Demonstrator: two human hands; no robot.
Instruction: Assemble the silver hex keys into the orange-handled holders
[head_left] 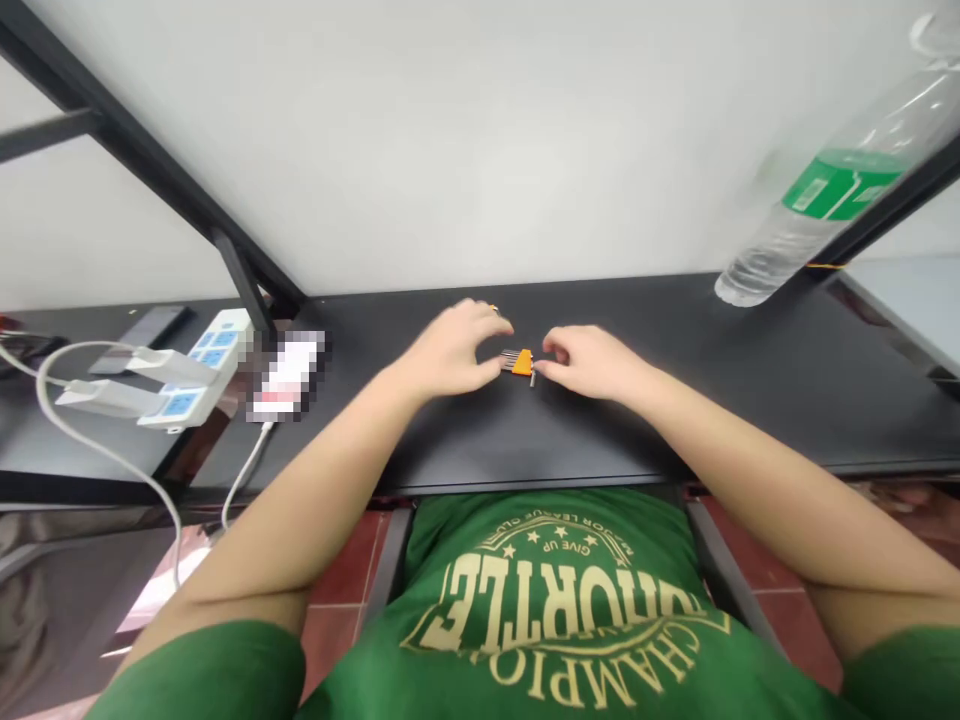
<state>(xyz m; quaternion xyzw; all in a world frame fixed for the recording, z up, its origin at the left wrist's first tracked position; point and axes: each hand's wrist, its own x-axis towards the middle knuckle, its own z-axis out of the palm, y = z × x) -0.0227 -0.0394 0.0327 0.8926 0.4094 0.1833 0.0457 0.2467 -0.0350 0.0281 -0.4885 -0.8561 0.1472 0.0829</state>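
A small orange holder with several thin metal keys (519,362) lies on the black table (675,400), between my two hands. My left hand (454,350) rests on the table with curled fingers, its thumb and fingertips touching the left end of the holder. My right hand (592,362) is closed in a pinch on the right end, where a short metal tip sticks out. Both forearms reach in from the near edge.
A clear plastic water bottle with a green label (825,190) stands at the back right. A white power strip with plugs and cables (176,380) lies at the left, beside a blurred white object (289,378). Black frame bars cross the upper left. A white wall stands behind the table.
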